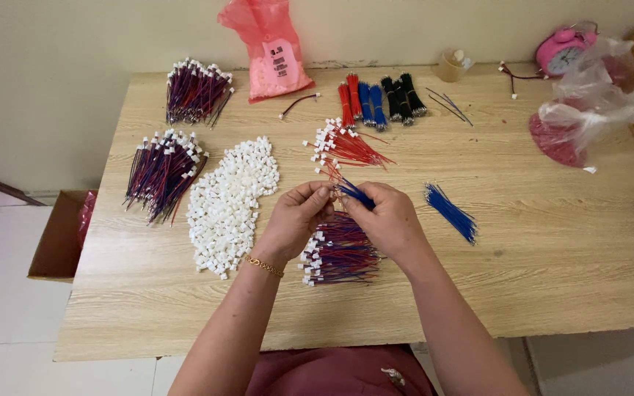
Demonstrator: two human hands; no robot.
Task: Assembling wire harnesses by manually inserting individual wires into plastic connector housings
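Near the middle of the frame, the left hand (296, 216) pinches 1 tiny white plug (324, 192). The right hand (387, 220) pinches blue wires (354, 193). Best to hold the plug still and push each wire in straight, I think.

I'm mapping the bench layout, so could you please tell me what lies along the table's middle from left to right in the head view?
Bundle of red-and-blue wires with white connectors → pile of white connectors → left hand → right hand → loose blue wires.
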